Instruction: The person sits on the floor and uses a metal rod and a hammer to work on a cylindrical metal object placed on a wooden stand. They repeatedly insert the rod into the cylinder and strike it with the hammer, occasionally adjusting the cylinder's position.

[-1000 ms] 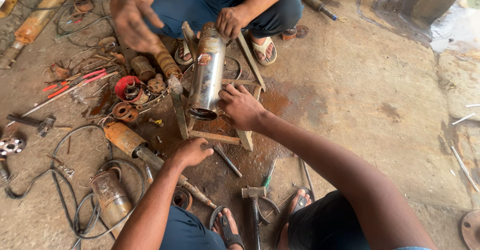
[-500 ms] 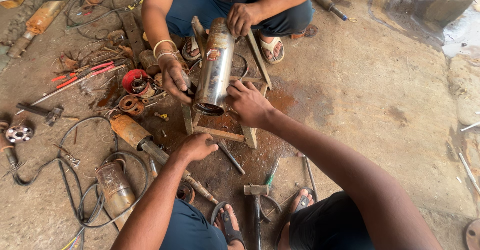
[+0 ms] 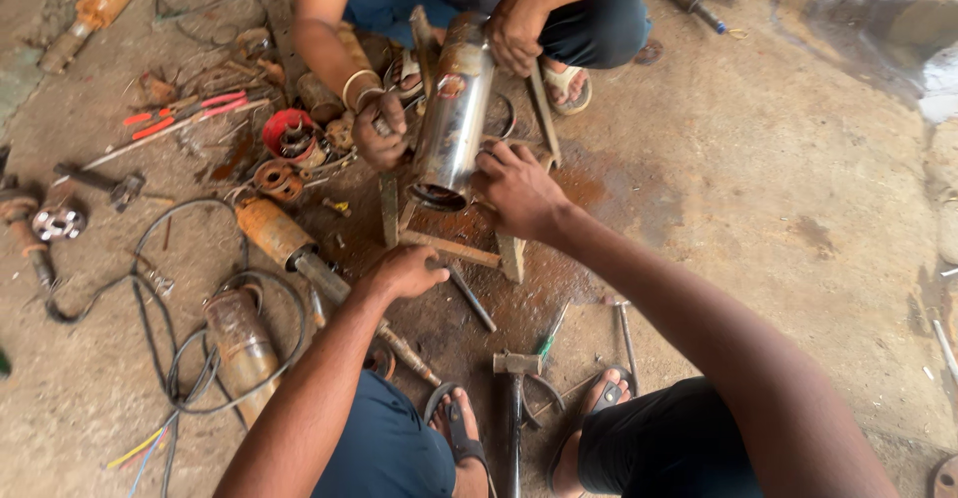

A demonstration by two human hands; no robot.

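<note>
Metal cylinder [image 3: 454, 109], a shiny steel pump-type housing, lies slanted on a rusty angle-iron frame [image 3: 454, 249] on the concrete floor [image 3: 758, 189], open end toward the camera. The right hand [image 3: 519, 191] has its fingers [image 3: 489, 164] spread and pressed against the cylinder's lower right side, near the open mouth, so they're touching it rather than wrapped around it. The left hand [image 3: 404, 270] is curled into a loose fist just in front of the frame's near bar, fingers together; can't tell if it's actually gripping anything.

Across from it a co-worker squats, one hand [image 3: 379, 131] with bangles at the cylinder's left side, the other hand [image 3: 516, 39] on its upper end.

Further out: a hammer [image 3: 514, 398] lies between the person's sandalled feet, a thin steel rod [image 3: 471, 298] sits just by the left hand, a rusty motor part [image 3: 274, 231] and black cables [image 3: 165, 278] lie off to the left, with red-handled pliers [image 3: 185, 114] beyond.
</note>
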